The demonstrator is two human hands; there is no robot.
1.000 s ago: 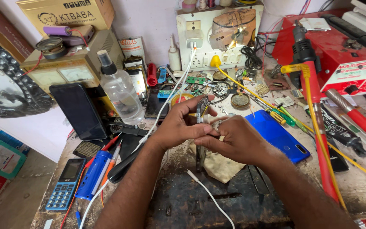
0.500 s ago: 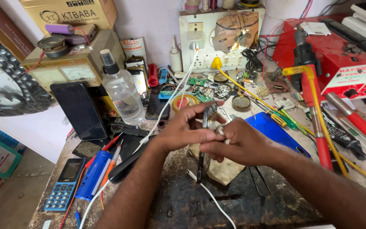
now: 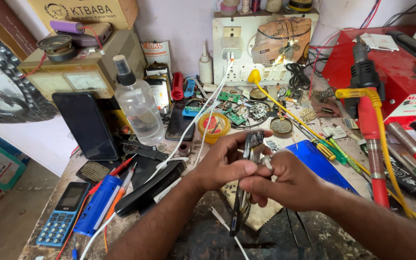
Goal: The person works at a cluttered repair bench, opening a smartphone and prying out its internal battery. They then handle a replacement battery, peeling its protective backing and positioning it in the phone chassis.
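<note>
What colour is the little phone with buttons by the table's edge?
The little phone is blue, with a dark screen and pale keys. The head view, the only one, shows it at lower left.

Glossy blue phone back (image 3: pixel 321 163); clear plastic spray bottle (image 3: pixel 138 108).

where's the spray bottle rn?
Head view, left of centre on the bench: the clear spray bottle stands upright between the black phone leaning at its left and the yellow tape roll at its right.

Left hand (image 3: pixel 225 166) and right hand (image 3: pixel 290 183) around an upright phone (image 3: pixel 246 178).
</note>
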